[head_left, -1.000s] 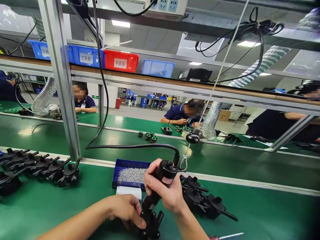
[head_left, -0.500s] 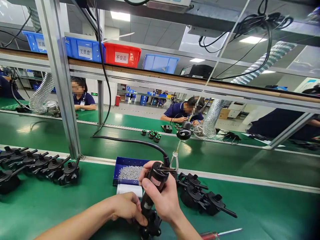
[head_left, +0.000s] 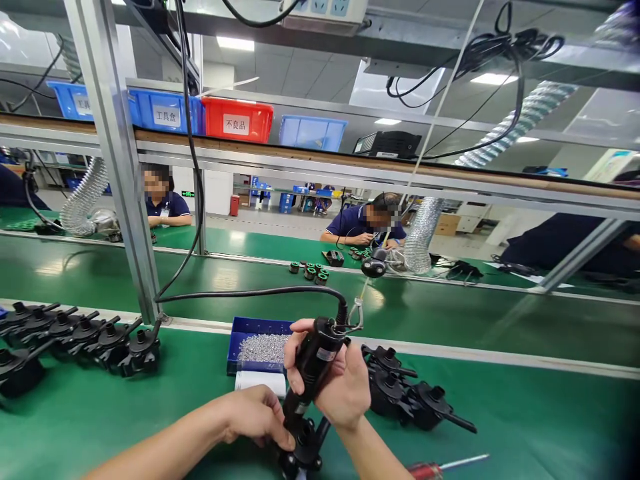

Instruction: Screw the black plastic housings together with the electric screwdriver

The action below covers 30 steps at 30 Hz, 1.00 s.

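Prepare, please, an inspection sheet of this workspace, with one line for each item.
Surface: green work surface, visible parts look dry.
Job's things: power screwdriver stands tilted over the black housing; its tip is hidden. More housings wait left and right.
Clutter: red-handled screwdriver; white cylinder beside the blue tray of small metal pieces.
Hands: left fingers on the housing; right fingers around the power screwdriver.
Cables: black cable loops leftward; bundle hangs overhead.
Surroundings: red bin on the shelf; people opposite.
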{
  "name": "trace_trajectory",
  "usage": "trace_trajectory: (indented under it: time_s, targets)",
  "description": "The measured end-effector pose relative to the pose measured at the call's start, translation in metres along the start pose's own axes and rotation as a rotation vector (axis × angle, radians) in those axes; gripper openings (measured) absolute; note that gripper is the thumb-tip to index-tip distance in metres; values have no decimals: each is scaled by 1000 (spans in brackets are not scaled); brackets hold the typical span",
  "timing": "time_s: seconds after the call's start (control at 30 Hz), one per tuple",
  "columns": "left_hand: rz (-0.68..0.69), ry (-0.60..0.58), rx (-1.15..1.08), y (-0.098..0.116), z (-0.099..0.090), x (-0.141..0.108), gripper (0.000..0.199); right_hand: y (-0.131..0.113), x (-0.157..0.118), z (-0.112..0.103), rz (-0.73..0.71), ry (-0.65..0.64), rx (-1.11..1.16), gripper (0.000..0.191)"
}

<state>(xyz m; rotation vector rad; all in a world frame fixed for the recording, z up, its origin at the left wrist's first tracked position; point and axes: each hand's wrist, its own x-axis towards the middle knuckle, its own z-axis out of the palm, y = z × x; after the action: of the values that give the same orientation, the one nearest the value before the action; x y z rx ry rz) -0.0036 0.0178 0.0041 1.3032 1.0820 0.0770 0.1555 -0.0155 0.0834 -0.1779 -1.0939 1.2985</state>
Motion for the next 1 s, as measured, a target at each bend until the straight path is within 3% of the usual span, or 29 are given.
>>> trace_trajectory:
  time_s: [0.2, 0.37, 0.53, 1.0]
  targets:
    - [0, -11, -29, 2, 0, -2, 39, -3, -2, 7, -20, 21, -130, 58]
    - [-17, 23, -90, -4, -1, 5, 44, -6, 0, 10, 24, 28, -61, 59]
    - [-26, -24, -74, -2, -3, 4, 50, -9, 0, 11, 95, 16, -11, 57]
    - [-34, -50, -68, -2, -3, 6, 44, -10, 2, 15, 119, 4, 21, 53]
